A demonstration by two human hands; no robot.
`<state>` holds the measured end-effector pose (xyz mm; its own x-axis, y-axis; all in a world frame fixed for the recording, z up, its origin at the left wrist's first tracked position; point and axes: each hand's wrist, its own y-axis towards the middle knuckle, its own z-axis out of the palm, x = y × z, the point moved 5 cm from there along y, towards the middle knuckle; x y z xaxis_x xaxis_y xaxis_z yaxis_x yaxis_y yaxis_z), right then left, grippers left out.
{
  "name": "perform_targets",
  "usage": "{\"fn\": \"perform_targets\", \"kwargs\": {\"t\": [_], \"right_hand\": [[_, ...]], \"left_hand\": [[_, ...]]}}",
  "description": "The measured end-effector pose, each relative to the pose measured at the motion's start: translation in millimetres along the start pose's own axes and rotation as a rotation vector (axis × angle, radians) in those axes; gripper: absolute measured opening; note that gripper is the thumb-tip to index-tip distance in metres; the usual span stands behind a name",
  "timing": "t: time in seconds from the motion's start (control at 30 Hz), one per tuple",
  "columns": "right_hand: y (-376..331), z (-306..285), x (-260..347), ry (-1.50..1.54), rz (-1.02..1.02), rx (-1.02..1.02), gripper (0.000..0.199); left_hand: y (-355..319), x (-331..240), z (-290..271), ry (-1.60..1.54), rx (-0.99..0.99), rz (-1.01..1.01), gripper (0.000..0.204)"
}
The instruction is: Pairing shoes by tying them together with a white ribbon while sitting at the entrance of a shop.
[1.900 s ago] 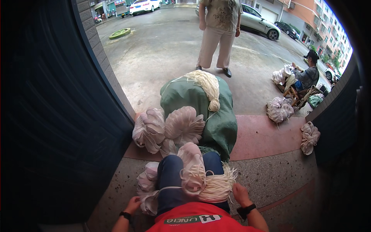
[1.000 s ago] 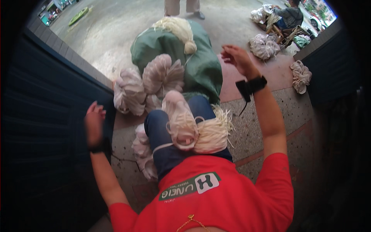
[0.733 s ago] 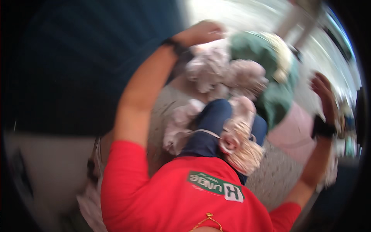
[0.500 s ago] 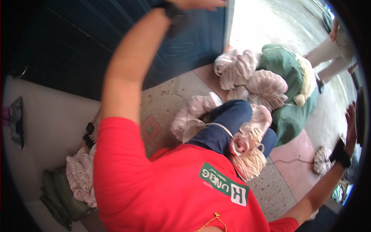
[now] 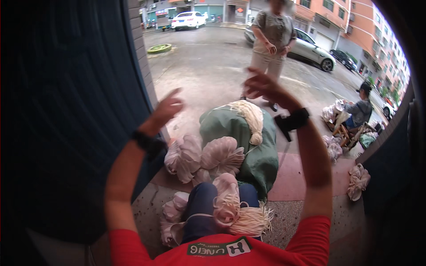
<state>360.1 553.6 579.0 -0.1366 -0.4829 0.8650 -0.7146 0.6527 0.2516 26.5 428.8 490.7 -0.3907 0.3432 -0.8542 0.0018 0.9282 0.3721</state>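
Observation:
Both my hands are raised in front of me, each with a dark band on the wrist. My left hand [image 5: 164, 111] is beside the dark door edge, its fingers stretched out and holding nothing. Above the green sack, my right hand [image 5: 267, 88] has its fingers apart and slightly blurred, also with nothing in it. Across my lap lie a pale pink cloth bundle [image 5: 226, 199] and a bundle of cream cords [image 5: 250, 220]. Neither hand touches them. A second cream cord bundle [image 5: 252, 117] drapes over the bulging green sack [image 5: 222, 126].
Pink gathered cloth bundles [image 5: 184, 155] sit left of the sack, by the dark blue door [image 5: 80, 111]. Another bundle [image 5: 358, 181] lies at the right doorway. Outside, a person [image 5: 273, 37] stands facing me; another person [image 5: 361, 108] sits among bundles. Cars are parked beyond.
My view has swung from a tilted look at my body to level, facing the street. Both arms, widely spread before, are now in front of me. The lap bundles stay put.

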Motion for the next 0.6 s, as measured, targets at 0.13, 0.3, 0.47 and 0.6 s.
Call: {"fn": "perform_targets", "kwargs": {"t": [0.13,0.3,0.47,0.6], "right_hand": [[-85.8,-182.8,25.7,-0.084,-0.021,-0.594,0.065],[-305.3,-349.9,-17.6,-0.015,0.114,-1.182,0.028],[-412.2,-256.4,-183.8,0.024,0.457,-0.969,0.021],[-452.8,-103.3,-305.5,0.045,0.843,-0.574,0.026]], "left_hand": [[16.1,-75.8,134.0,0.243,0.262,0.291,0.083],[-61.8,-94.6,195.6,0.278,0.630,0.594,0.065],[-175.2,37.6,169.1,0.262,0.795,0.332,0.045],[-267.0,163.2,131.5,0.349,0.658,-0.071,0.040]]}}
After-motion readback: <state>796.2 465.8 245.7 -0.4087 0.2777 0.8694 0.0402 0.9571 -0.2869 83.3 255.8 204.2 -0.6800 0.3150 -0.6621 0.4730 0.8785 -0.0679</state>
